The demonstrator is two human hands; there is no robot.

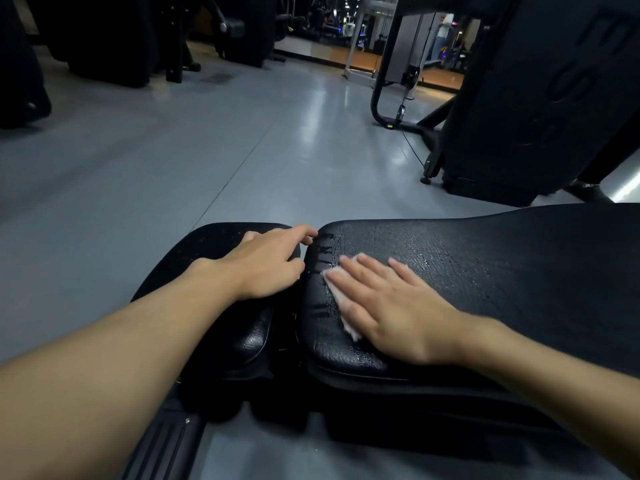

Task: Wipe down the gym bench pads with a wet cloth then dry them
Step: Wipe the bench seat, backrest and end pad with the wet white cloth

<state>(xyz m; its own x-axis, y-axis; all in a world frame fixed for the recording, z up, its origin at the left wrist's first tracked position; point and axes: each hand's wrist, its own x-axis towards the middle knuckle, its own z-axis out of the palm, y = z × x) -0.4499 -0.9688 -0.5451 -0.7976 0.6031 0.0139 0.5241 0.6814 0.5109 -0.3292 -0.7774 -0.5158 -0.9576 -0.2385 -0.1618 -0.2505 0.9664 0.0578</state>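
My right hand (391,306) lies flat on the white cloth (336,291), fingers straight and spread, and presses it down on the long pad (502,265) of the bench (398,386). Most of the cloth is hidden under my palm. Only a bit peeks out by my thumb and first finger. The cloth sits near the end of the long pad, the end next to my left hand (266,261).

My left hand rests on the small pad (214,247). Its fingers are loose and a little bent, reaching to the gap between the two pads. It holds nothing.

Both pads are black and bumpy like leather. The long pad shines with little drops and wet streaks beyond my right fingers. The small pad has a few drops past my left hand.

Far beyond my hands the gray floor (207,150) is smooth and shiny with light on it. A big black machine (536,98) stands past my right hand. More dark machines (104,39) stand far off past my left hand. The room is dim.
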